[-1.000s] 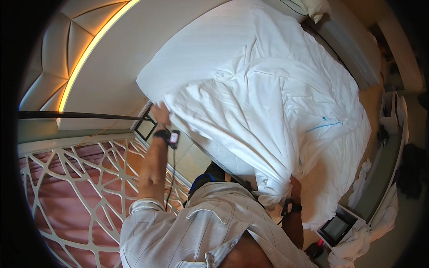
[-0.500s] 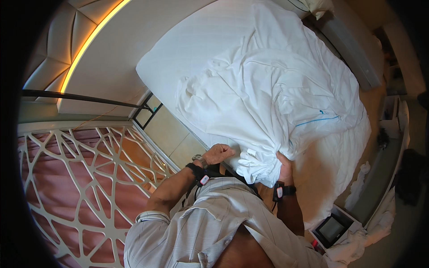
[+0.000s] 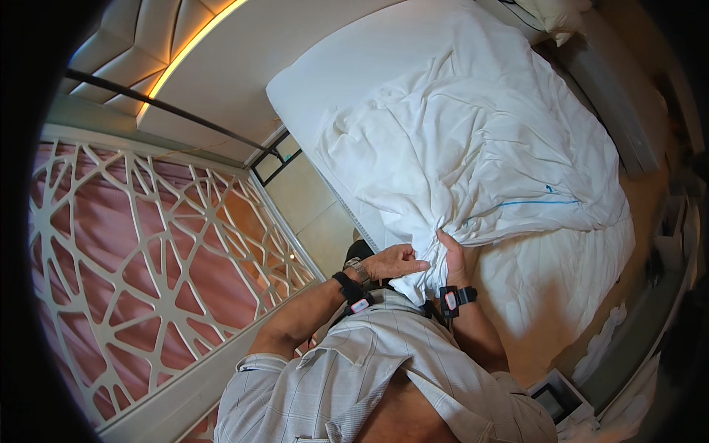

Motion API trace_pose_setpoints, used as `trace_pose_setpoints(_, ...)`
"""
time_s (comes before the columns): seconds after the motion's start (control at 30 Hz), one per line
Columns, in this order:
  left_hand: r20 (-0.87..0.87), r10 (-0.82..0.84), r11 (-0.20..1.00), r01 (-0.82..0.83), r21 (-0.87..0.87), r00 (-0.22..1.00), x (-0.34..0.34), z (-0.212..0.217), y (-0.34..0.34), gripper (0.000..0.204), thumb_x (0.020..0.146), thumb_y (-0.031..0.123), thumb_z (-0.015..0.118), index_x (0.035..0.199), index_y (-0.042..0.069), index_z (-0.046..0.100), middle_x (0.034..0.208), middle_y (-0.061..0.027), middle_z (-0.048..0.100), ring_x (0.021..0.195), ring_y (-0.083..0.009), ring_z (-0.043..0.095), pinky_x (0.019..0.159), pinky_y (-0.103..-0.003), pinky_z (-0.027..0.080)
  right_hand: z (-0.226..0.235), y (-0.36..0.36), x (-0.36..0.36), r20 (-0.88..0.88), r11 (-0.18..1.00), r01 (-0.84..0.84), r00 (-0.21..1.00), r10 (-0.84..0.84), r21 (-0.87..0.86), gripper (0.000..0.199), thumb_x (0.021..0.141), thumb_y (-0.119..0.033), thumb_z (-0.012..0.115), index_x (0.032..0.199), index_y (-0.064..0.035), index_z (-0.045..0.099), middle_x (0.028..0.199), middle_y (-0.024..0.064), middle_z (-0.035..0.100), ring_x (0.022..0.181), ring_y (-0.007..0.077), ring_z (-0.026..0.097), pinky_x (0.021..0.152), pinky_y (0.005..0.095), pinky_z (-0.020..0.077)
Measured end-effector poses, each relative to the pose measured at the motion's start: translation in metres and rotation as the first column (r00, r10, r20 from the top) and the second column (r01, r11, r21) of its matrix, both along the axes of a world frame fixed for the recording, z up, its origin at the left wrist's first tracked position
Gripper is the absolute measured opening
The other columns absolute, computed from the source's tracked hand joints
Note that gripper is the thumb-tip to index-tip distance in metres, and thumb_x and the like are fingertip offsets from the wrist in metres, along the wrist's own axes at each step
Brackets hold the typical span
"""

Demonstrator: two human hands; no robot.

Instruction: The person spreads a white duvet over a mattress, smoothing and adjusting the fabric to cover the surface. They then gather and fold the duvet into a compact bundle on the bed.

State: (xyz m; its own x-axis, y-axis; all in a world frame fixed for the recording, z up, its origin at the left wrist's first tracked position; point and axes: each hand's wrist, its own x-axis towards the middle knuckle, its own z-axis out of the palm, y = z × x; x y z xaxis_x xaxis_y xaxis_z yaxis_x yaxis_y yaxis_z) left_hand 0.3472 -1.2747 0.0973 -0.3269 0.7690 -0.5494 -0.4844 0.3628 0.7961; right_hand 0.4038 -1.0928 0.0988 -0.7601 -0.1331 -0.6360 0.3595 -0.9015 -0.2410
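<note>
A white duvet cover [image 3: 443, 155] lies in crumpled folds over the bed, with a thin blue line along part of it. One end is gathered into a bunch close to my waist. My right hand [image 3: 455, 260] is wrapped around this bunch from the right, thumb uppermost. From the other side my left hand [image 3: 393, 263] meets the bunch with curled fingers, closed at its left edge; the fingertips are partly hidden. A watch and a strapped device sit on my left wrist, and another strapped device is on my right.
The white mattress [image 3: 332, 77] shows at the far left of the bed. A pale lattice screen [image 3: 170, 295] with pink curtain behind stands close on my left. A dark bar [image 3: 177, 114] crosses above it. At the lower right is an open box [image 3: 561, 402]; a grey sofa-like piece [image 3: 617, 96] stands far right.
My left hand has come right onto the gathered cloth. The bunch is pulled narrower and tighter between my hands. The view has turned slightly, shifting the bed to the right.
</note>
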Motion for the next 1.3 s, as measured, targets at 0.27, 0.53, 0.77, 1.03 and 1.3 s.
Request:
trace_pose_setpoints(0.27,-0.153,-0.069,0.998,0.066,-0.025,0.986,0.017,0.000,0.000,0.052,0.099,0.052,0.070,0.072,0.010,0.055,0.067,0.0098,0.040,0.062,-0.0052,0.035,0.052,-0.030,0.030,-0.038,0.009,-0.002,0.016,0.998,-0.064,0.998,0.064,0.007,0.042,0.100,-0.035,0.058,0.125,-0.0024,0.065,0.107,0.0095,0.073,0.092,0.0240,0.071,0.082,0.0360,0.0586)
trace_pose_setpoints(0.53,-0.087,-0.150,0.974,0.163,0.159,0.985,0.024,-0.019,-0.011,0.044,0.105,0.045,0.062,0.101,0.002,0.069,0.086,0.0046,0.064,0.081,-0.0058,0.053,0.074,-0.030,0.049,-0.068,0.016,-0.005,-0.055,0.998,-0.016,0.998,0.013,-0.056,0.044,0.099,-0.039,0.060,0.125,-0.0047,0.067,0.112,0.0095,0.074,0.097,0.0259,0.071,0.089,0.0407,0.0582)
trace_pose_setpoints(0.77,-0.064,-0.218,0.969,0.223,0.106,0.974,0.018,-0.029,-0.008,0.041,0.105,0.041,0.064,0.120,0.002,0.068,0.101,0.0032,0.069,0.093,-0.0069,0.056,0.087,-0.029,0.051,-0.037,0.017,-0.002,-0.014,0.977,0.126,0.992,-0.126,0.172,0.048,0.097,-0.038,0.065,0.131,-0.0040,0.065,0.120,0.0114,0.072,0.103,0.0253,0.069,0.094,0.0403,0.0561)
trace_pose_setpoints(1.03,-0.153,-0.253,0.968,0.248,-0.047,0.955,0.019,-0.034,-0.012,0.046,0.097,0.046,0.072,0.107,0.001,0.067,0.090,-0.0011,0.064,0.086,-0.0109,0.055,0.079,-0.030,0.049,-0.011,0.009,0.002,-0.133,0.722,0.163,0.986,-0.099,0.672,0.051,0.097,-0.039,0.066,0.134,-0.0040,0.062,0.123,0.0113,0.071,0.106,0.0248,0.068,0.096,0.0397,0.0549)
trace_pose_setpoints(1.3,0.001,-0.154,0.986,0.154,0.065,0.988,0.019,-0.016,-0.013,0.045,0.102,0.043,0.068,0.121,0.002,0.066,0.103,0.0016,0.070,0.092,-0.0076,0.060,0.084,-0.030,0.052,-0.023,0.014,-0.003,-0.136,0.861,0.138,0.987,-0.082,0.489,0.054,0.098,-0.040,0.064,0.137,-0.0022,0.061,0.126,0.0111,0.070,0.109,0.0251,0.067,0.099,0.0384,0.0534)
